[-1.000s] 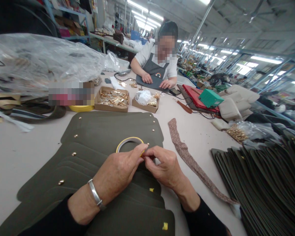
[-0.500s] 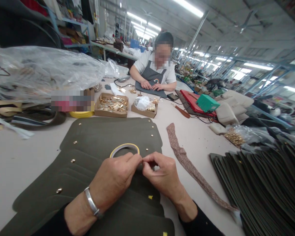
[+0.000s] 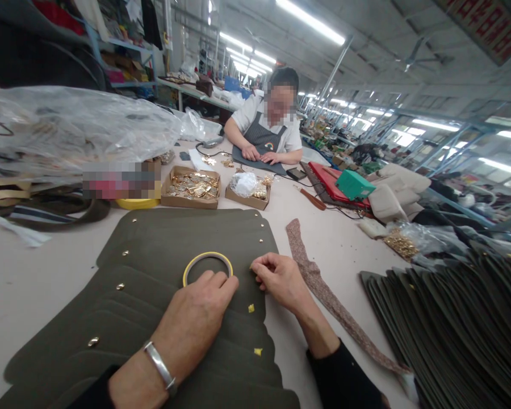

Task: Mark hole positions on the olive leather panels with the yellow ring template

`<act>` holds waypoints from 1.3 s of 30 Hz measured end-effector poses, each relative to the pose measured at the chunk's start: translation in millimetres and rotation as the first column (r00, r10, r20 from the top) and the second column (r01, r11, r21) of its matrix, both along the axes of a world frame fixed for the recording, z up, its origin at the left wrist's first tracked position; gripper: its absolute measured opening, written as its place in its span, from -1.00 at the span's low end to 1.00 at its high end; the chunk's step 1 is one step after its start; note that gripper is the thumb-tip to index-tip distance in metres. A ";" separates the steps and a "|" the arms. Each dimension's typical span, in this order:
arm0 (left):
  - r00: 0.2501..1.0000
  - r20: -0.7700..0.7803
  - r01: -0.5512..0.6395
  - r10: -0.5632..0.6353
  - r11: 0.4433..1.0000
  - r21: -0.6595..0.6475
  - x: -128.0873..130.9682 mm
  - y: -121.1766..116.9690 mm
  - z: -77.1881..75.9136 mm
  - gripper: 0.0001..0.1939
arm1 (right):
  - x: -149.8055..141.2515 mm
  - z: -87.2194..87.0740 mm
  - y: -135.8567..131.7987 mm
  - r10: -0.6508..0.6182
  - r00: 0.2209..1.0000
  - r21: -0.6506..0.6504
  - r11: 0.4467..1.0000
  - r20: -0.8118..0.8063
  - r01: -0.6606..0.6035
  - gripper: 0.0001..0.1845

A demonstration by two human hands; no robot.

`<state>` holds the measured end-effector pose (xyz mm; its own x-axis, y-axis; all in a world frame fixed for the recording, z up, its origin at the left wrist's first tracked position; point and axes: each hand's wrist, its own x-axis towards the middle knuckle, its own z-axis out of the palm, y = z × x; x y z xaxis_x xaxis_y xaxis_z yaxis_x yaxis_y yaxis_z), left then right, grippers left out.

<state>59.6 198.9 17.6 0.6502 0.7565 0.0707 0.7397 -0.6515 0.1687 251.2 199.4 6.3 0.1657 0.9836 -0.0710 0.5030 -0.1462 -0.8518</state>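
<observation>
My left hand (image 3: 202,315) is closed around the near side of a roll of yellow tape (image 3: 208,255), held over the overlapping dark olive panels (image 3: 187,233). A silver bracelet circles that wrist. My right hand (image 3: 279,279) is pinched at the panels' right edge, with a tiny yellow piece of tape (image 3: 251,266) at its fingertips. Two small yellow tape bits (image 3: 251,308) stick to the panels below it. Gold studs (image 3: 120,286) run down the panels' left side, and more sit near the upper right corner.
Cardboard boxes of gold metal parts (image 3: 191,187) stand behind the panels. A brown speckled strip (image 3: 310,272) lies to the right, beside a tall stack of dark panels (image 3: 447,318). Across the table a co-worker (image 3: 266,130) handles a dark piece. Clear plastic bags (image 3: 80,125) bulge at left.
My hands have come apart: the right has moved off to the right with a small piece of tape, the left has shifted left with the roll. The view has tilted upward slightly.
</observation>
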 end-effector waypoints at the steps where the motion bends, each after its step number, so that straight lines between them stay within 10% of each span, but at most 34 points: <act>1: 1.000 -0.011 -0.001 0.001 1.000 -0.007 0.6 -0.3 0.7 -0.77 | -1.1 -0.4 1.4 0.011 0.998 0.018 1.000 0.062 -0.012 -0.83; 11: 1.000 -0.011 -0.007 0.007 1.000 -0.028 1.4 -1.6 -2.4 -0.76 | -10.9 -0.7 7.7 0.039 0.866 0.127 0.985 0.498 -0.117 -0.83; 18: 1.000 -0.005 -0.009 0.009 1.000 0.001 0.6 -2.2 0.1 -0.75 | 1.5 -0.8 -0.5 -0.037 0.874 0.214 0.974 0.484 -0.077 -0.75; 22: 0.999 -0.033 -0.001 0.002 1.000 0.008 -0.6 -0.2 0.7 -0.77 | 6.9 -2.1 -5.1 0.072 0.863 0.329 0.906 0.500 -0.267 -0.87; 28: 1.000 -0.016 0.025 -0.026 0.999 -0.021 -2.7 4.8 4.0 -0.79 | -9.9 -4.4 0.2 0.061 0.760 0.150 0.967 0.648 -0.205 -0.83; 33: 0.985 0.165 0.050 -0.045 0.998 -0.028 -8.3 7.3 0.9 -0.77 | -14.3 0.0 -1.8 0.030 0.794 0.097 0.989 0.607 -0.112 -0.82; 39: 0.895 0.418 0.105 -0.158 0.983 0.148 -13.4 10.5 -12.6 -0.74 | -3.2 9.7 -12.2 0.265 0.901 0.053 0.952 0.345 -0.300 -0.83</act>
